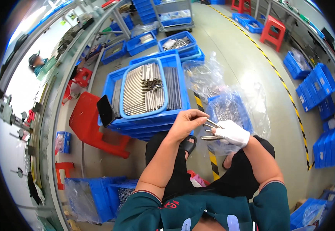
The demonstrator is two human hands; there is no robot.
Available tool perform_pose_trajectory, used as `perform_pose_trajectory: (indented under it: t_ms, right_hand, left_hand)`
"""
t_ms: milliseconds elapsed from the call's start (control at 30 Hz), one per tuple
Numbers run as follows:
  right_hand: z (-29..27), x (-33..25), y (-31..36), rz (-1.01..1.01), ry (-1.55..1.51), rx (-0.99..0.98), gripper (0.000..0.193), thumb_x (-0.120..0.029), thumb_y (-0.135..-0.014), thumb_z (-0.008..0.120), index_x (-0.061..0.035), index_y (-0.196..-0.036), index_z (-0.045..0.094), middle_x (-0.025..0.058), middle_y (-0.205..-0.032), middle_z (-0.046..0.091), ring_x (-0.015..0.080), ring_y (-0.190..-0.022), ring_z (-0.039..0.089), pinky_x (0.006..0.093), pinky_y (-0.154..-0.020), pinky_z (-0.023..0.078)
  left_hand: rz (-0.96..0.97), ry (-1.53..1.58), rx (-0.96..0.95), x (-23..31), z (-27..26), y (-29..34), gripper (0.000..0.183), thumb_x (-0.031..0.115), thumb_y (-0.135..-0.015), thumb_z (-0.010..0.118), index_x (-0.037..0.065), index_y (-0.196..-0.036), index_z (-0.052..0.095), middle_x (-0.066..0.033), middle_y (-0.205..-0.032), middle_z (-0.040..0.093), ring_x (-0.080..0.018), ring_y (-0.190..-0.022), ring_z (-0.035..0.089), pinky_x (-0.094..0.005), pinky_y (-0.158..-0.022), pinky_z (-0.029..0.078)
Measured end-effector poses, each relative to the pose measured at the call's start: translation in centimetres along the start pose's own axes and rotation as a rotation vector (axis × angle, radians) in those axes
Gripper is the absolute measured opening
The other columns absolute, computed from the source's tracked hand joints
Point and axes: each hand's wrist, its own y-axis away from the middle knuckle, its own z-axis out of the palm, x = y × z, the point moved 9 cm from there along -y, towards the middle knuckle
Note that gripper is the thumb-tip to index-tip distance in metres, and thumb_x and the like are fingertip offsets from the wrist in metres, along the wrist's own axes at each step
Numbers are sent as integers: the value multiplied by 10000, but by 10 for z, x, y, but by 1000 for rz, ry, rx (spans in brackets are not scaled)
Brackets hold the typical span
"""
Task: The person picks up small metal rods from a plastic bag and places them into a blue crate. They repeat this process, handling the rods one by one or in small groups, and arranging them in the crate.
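My left hand [186, 122] is bare, its thumb and fingers pinched on the end of a thin metal rod. A white glove covers much of my right hand [233, 133], which is closed around several slim metal rods [210, 137] pointing left. Both hands are close together above my lap. Beyond them to the left, a light-blue-rimmed tray [123, 90] holds metal rods laid in tight rows, with a gap in its right part. It rests in a blue crate [175, 57] on a stack. Right of the stack, a plastic-lined blue bin [245, 111] contains loose metal rods.
A black phone [105, 111] leans at the stack's left corner beside a red stool [92, 115]. Clear plastic bags [206, 75] lie beyond the bin. More blue crates [329, 148] stand at right. A long workbench [65, 104] runs along the left.
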Motion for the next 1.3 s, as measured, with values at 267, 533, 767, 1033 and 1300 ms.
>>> perform_pose_trajectory:
  t_ms: [267,533,767,1033,1300]
  right_hand:
    - [8,8,-4,19,-54,50,303,-303,-895,577,-32,-760,596,-8,-615,497,85,-580,430,273,-518,360]
    - [16,13,1,100,-394,-86,251,-272,-900,591,-70,-753,586,-49,-620,479,44,-541,382,229,-473,301]
    - [11,1,-5,-17,-110,33,291,-305,-900,582,-44,-772,593,-35,-607,468,63,-578,404,254,-504,340]
    - [0,1,2,-16,-29,13,389,-377,-892,566,2,-806,593,29,-623,486,113,-623,431,308,-564,380]
    - [1,13,3,71,-332,-16,304,-313,-891,593,-30,-778,586,-11,-638,497,67,-555,407,250,-487,337]
  left_hand:
    - [-16,-58,47,-5,-3,3,182,166,-840,686,-10,-877,661,10,-770,598,-55,-720,507,-217,-673,415]
    - [-16,39,-13,-2,0,4,184,80,-823,676,-16,-980,669,-51,-869,664,-91,-799,592,-231,-745,466]
    - [-43,214,-60,-16,-2,-1,172,149,-834,689,-1,-915,669,-42,-852,660,-92,-753,573,-226,-724,447]
    - [-46,212,-10,-12,11,-3,226,220,-895,622,0,-928,659,20,-727,574,-41,-684,464,-198,-634,367]
    - [311,-196,380,34,-23,20,89,106,-912,584,17,-906,589,30,-716,511,-33,-652,468,-180,-586,380]
